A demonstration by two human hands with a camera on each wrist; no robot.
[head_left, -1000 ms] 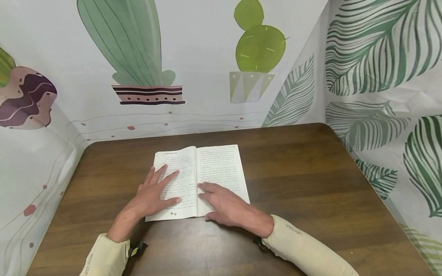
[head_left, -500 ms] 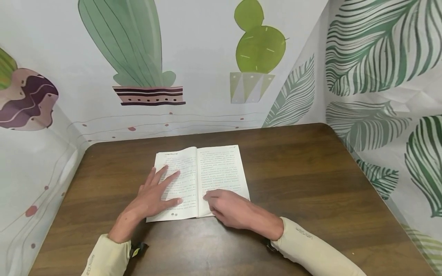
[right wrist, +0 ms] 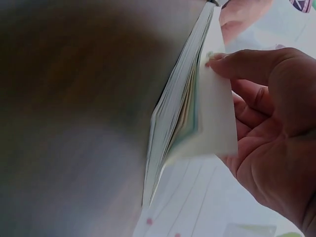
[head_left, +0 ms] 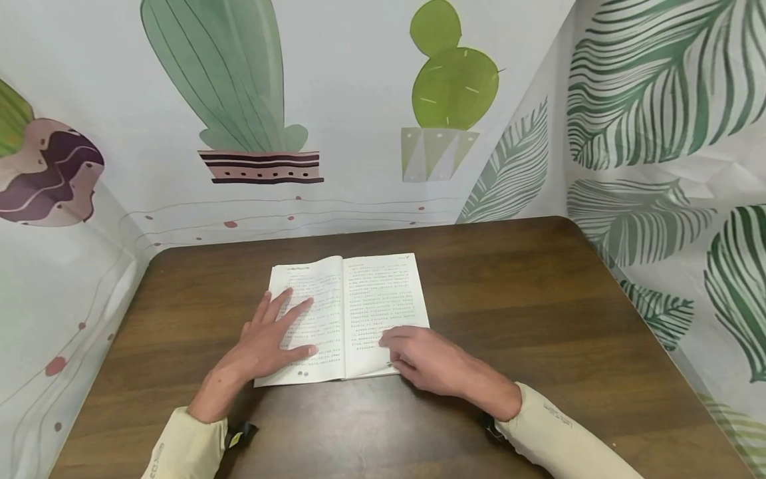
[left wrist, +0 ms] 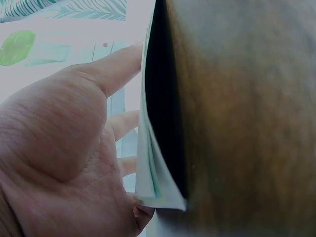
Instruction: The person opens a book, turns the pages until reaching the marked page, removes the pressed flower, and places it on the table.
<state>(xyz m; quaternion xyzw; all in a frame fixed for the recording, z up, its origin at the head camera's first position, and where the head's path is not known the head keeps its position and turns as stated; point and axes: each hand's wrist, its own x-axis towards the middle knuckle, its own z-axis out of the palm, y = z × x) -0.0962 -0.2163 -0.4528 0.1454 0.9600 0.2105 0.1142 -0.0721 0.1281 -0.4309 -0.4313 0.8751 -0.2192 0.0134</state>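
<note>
An open book (head_left: 377, 293) with printed pages lies on the dark wooden table. On its left page my left hand (head_left: 260, 342) rests with fingers spread and straight, thumb toward the spine; the left wrist view shows this hand (left wrist: 74, 123) beside the sheets' edges. My right hand (head_left: 431, 359) touches the lower right page with its fingers bent and bunched. In the right wrist view, the right thumb (right wrist: 222, 64) lies on the page (right wrist: 215, 118) over a small printed mark. Below that page, the sheets (right wrist: 185, 116) bulge slightly apart. The right fingertips are partly hidden.
A brown wooden table (head_left: 526, 299) with rounded far corners carries the book. Behind it and at the right stand white walls with painted cacti (head_left: 455, 86) and leaves (head_left: 640, 86). Light sleeves (head_left: 191, 442) cover both forearms.
My right hand has slid from near the spine toward the right edge of the right page, and its fingers have bent in. The left hand has stayed in place.
</note>
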